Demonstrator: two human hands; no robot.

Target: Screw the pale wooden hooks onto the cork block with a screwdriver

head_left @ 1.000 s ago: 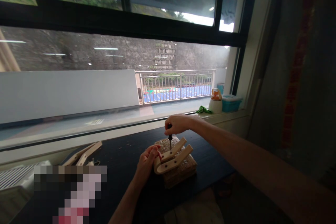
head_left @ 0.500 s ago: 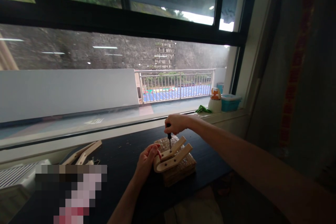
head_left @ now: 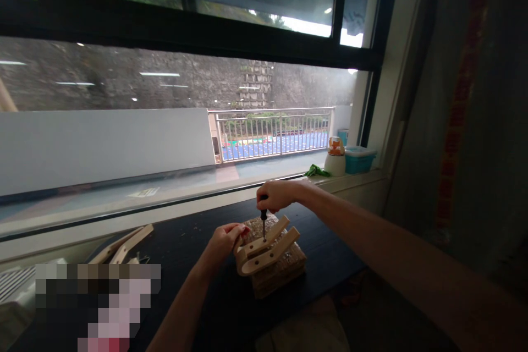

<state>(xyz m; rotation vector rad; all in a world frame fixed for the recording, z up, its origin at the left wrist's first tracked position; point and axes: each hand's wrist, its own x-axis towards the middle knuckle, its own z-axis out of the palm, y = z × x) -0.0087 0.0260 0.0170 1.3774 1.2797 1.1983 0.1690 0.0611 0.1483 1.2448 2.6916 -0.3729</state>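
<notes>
A pale U-shaped wooden piece with two bent arms and several holes lies on a brown block that looks wrapped in clear plastic. My right hand is closed around the black handle of a screwdriver. Its shaft points straight down, the tip at a hole in the far arm of the wood. At the rounded end, my left hand is closed against the wood, thumb and fingers together. Something red shows at its fingertips, too small to make out.
More bent wooden pieces lie at the table's left, beside a blurred-out patch. A white slatted object stands at the left edge. On the windowsill are a green cloth, a white container and a teal box.
My left hand has shifted slightly up and away around the rounded end, and its grip looks changed. The screwdriver stays at the same hole. The whole view has drifted slightly.
</notes>
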